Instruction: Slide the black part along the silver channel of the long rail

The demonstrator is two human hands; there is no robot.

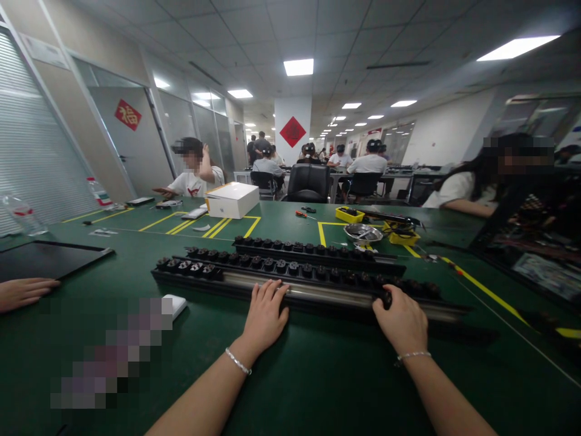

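Observation:
A long black track [318, 292] with a shiny metal strip lies crosswise on the green table in front of me. My left hand [267, 312] rests on its near edge, fingers stretched out over the strip, holding nothing. Toward the track's right part, my right hand [403, 318] is closed, thumb and fingers round a small round black piece [387, 299], mostly hidden by the fingers. Several similar round black pieces [209, 270] sit at the track's left end. Behind it lie more black tracks [290, 266] lined with such round pieces.
A metal bowl [363, 234], yellow bins [349, 214] and a screwdriver [305, 214] stand beyond the tracks. A white box [233, 200] is at the back. On the left are a dark panel [49, 257] and another person's hand [27, 293]. Other people sit around.

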